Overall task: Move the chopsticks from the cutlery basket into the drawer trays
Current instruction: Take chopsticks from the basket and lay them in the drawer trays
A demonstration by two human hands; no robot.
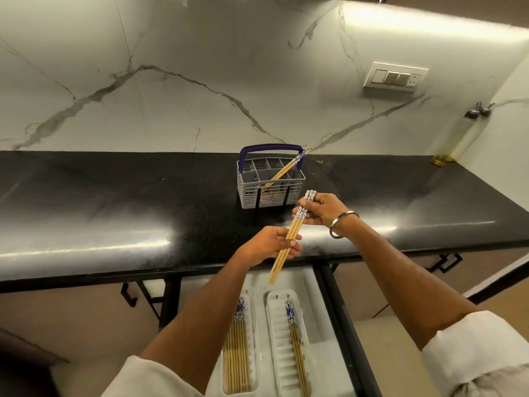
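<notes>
- Head view: both hands are up over the front edge of the black counter point(114, 202), sharing one small bundle of chopsticks point(289, 237).
- The left hand point(272, 245) has its grip closed round the plain wooden lower half of the bundle, fingers and thumb curled about it.
- The right hand point(320, 210) pinches the patterned blue-and-white top ends, fingers wrapped round them; a metal bangle point(342, 224) sits on that wrist.
- The bundle slants, patterned ends up and away, bare tips pointing down toward the open drawer point(323, 353) below the counter.
- Behind the hands, the grey cutlery basket point(270, 193) with its blue handle stands on the counter; a few more chopsticks point(286, 169) lean in it, tops resting against the right end of the handle.
- Down in the drawer, two white trays lie side by side: the left tray point(254, 339) holds a full row of chopsticks, the right tray point(276, 339) holds just a few along its right side.
- Far right on the counter, two oil bottles point(466, 133) stand against the marble wall, below a switch plate point(395, 77).
</notes>
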